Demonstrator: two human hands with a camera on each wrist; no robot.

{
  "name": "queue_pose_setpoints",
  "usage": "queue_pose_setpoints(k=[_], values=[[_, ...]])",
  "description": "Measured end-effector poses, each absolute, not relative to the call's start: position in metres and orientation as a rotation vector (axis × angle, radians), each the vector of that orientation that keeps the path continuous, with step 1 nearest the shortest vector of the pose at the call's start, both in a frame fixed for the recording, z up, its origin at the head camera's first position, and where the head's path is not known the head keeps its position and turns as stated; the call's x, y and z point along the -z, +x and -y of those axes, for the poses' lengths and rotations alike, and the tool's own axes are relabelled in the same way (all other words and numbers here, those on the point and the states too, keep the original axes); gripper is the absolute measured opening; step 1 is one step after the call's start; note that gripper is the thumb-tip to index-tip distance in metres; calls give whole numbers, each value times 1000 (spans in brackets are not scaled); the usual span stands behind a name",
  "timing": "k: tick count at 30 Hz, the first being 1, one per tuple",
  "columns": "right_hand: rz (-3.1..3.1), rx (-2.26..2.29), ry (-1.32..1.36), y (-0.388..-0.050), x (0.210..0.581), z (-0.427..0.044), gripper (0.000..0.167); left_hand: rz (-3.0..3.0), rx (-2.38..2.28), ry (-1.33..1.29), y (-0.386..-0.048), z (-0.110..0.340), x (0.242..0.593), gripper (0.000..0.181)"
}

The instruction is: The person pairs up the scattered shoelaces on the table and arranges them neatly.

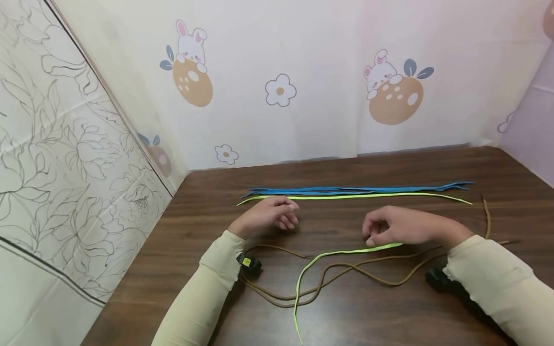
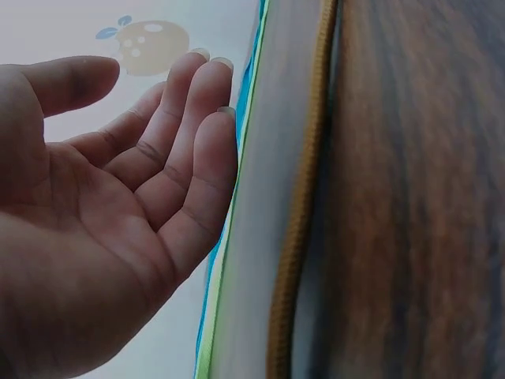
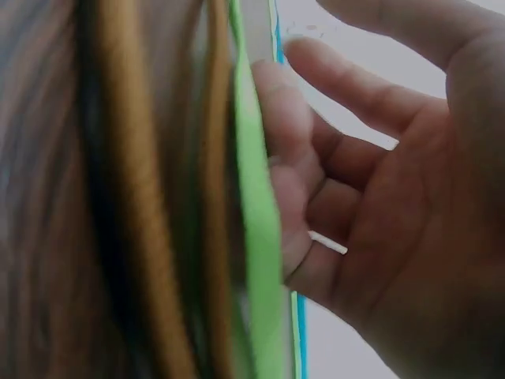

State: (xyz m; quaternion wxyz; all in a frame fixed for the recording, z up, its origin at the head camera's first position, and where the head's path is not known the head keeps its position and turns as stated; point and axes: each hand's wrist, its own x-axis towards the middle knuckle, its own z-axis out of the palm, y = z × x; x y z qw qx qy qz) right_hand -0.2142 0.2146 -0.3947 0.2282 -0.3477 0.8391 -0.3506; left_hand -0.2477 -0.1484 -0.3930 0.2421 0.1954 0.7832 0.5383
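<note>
My left hand (image 1: 269, 215) hovers over the table, fingers loosely bent and nothing in them. Beyond it stretch a straight yellow-green shoelace (image 1: 359, 196) and several blue shoelaces (image 1: 329, 191), side by side. My right hand (image 1: 400, 226) hangs with loosely curled fingers just above a second yellow-green shoelace (image 1: 322, 257), which curves toward the near edge; part of it is hidden under that hand. In the right wrist view this green lace (image 3: 260, 229) passes close by the fingers, with no pinch visible. Brown round laces (image 1: 389, 282) lie in loose waves between the wrists.
The dark wood table (image 1: 359, 317) meets a wall sheet (image 1: 320, 120) printed with rabbits at the back. A flower-patterned panel (image 1: 65, 144) borders the left side. Black wrist devices sit under both cream sleeves (image 1: 203, 288). One brown lace end (image 1: 486, 216) reaches right, past the right wrist.
</note>
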Motion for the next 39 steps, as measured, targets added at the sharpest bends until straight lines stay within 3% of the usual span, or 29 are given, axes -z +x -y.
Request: queue_pose_setpoints(k=[39], values=[[-2348,835,-1045,-206,398,-205,12,-2093,-1450,558,-244,145,395,35]])
